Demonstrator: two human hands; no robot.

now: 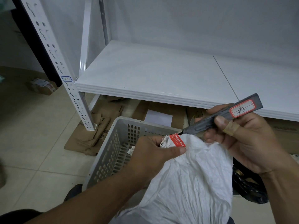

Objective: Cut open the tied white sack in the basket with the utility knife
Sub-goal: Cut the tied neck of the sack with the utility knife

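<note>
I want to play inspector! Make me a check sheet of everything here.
Surface: beige tiled floor; gray perforated basket stands on it.
Job's things: white sack, neck bound with red tape, over the basket; utility knife tip meets the tape.
Clutter: flattened cardboard behind the basket; small box far left; black bag at right.
Grippers: left hand pinches the sack's neck; right hand grips the knife, thumb bandaged.
Cables: nothing seen.
Surroundings: white metal shelf; slotted post labelled 6-7.

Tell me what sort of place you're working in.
Probably a stockroom or parcel depot: white slotted-steel shelving, flattened cardboard on the tiled floor, and a perforated plastic basket.
</note>
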